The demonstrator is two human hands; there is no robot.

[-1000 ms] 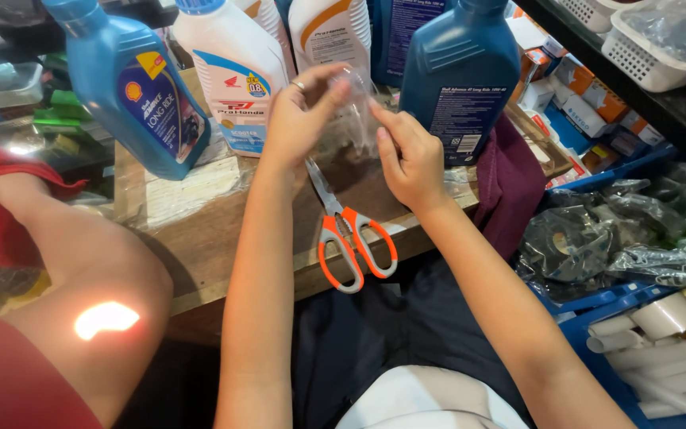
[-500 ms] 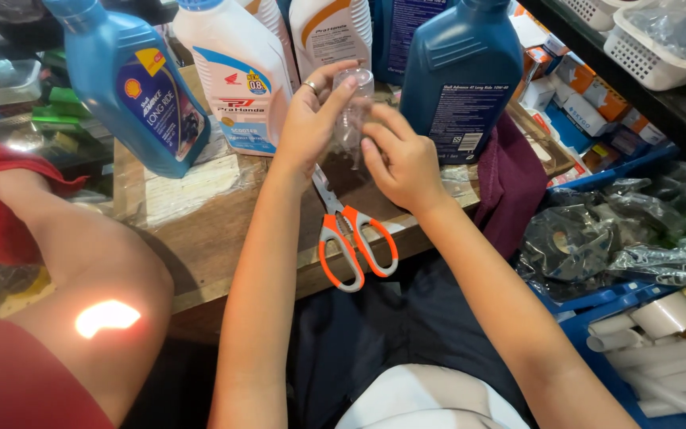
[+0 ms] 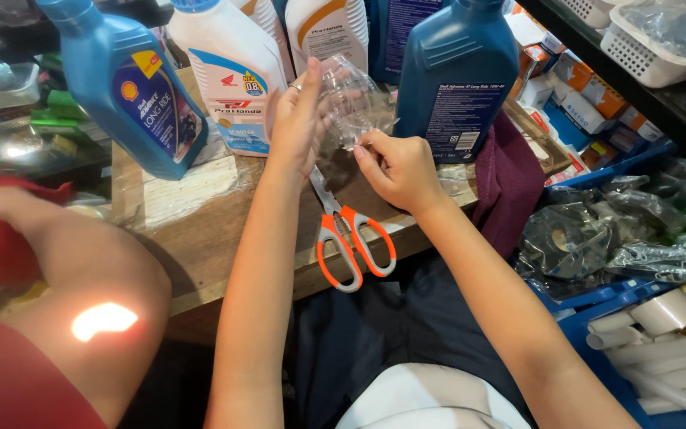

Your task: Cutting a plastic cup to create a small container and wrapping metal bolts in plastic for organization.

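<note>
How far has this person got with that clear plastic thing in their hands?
Done: nothing in view shows a finished step. In hand: the left hand and right hand together hold a clear plastic wrapper above the wooden table. Left: the orange-handled scissors lie untouched below.

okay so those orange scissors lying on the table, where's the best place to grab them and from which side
Probably by the orange handle loops of the scissors, coming from the table's near edge: the loops point toward the person and overhang the edge, while the blades run under the left hand.
</note>
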